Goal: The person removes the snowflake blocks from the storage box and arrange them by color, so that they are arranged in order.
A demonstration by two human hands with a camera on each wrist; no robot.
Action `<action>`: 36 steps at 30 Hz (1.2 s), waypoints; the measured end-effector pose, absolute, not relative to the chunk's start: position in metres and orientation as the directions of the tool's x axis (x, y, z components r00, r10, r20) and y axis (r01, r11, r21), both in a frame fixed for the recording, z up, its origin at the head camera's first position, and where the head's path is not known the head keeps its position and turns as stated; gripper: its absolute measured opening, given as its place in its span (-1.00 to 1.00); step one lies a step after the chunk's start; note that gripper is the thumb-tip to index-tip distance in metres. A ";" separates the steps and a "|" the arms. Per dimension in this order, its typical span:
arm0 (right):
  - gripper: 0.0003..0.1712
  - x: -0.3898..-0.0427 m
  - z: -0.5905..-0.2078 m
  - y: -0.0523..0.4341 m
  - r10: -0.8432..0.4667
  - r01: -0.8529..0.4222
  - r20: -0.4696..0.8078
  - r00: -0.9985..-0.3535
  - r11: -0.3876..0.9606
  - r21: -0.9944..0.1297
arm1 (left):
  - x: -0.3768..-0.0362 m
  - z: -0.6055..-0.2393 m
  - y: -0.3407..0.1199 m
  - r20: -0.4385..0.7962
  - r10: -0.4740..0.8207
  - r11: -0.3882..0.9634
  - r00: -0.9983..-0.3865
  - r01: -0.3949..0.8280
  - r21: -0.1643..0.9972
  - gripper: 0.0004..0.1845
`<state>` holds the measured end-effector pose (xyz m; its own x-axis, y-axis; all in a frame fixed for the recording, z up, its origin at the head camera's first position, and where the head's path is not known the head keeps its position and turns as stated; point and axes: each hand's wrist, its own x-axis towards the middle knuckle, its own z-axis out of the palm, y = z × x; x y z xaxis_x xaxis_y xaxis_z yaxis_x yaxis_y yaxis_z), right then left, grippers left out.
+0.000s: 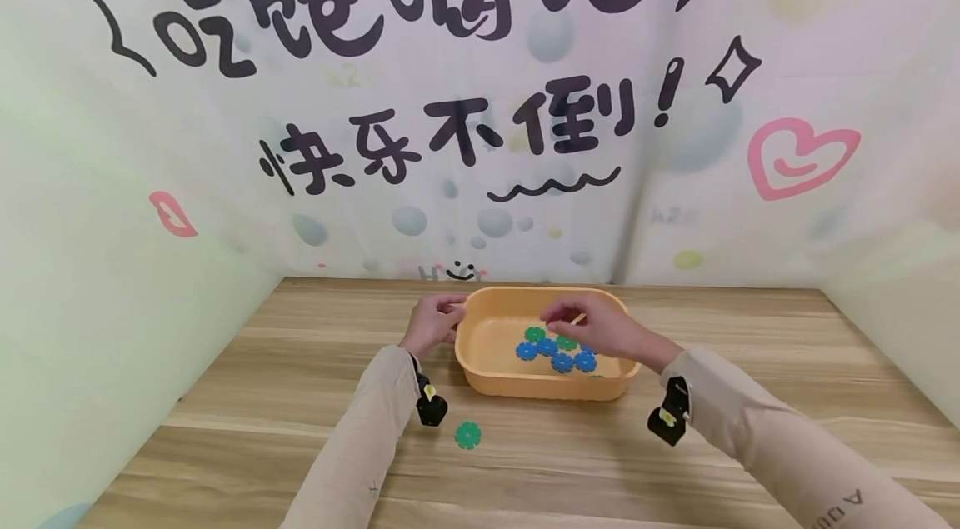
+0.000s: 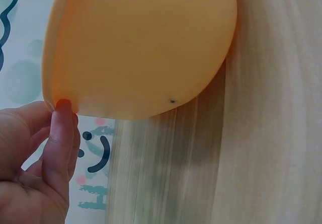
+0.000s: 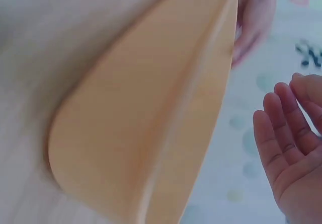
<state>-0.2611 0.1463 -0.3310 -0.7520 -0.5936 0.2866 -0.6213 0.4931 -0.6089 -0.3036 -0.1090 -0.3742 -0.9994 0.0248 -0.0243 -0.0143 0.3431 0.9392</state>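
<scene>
Your left hand [image 1: 433, 322] sits at the left end of the shallow orange plastic tub [image 1: 480, 375], fingers lightly curled with the tips on its rim. From the left wrist camera your thumb [image 2: 60, 133] touches the rim edge from outside, but the other fingers are cut off by the frame, so you cannot see whether anything grips from the inner side.

Your right hand [image 1: 592, 327] hangs over the tub's far right part, fingers bent downward toward the contents. Whether its fingertips pinch a piece is hidden from the head camera by the hand itself. In the right wrist view that hand [image 3: 292, 143] shows a loosely spread palm with nothing in it, though the fingertips run off the edge and the picture is blurred.

Inside the tub lie several small blue and green toothed plastic discs [image 1: 558, 352]; part of the cluster is covered by your right hand, so its full count cannot be made out. Neither wrist view shows them, only the tub's outer wall [image 2: 146, 48].

One green toothed plastic disc [image 1: 468, 435] lies alone on the light wooden tabletop [image 1: 570, 462], in front of the tub, near your left sleeve [image 1: 360, 437].
</scene>
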 end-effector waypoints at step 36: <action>-0.72 -0.312 -0.394 0.157 -0.462 -0.373 0.012 -0.887 0.700 -0.608 | -0.307 -0.378 -0.110 -0.036 0.027 0.340 -0.999 -0.025 0.940 -0.69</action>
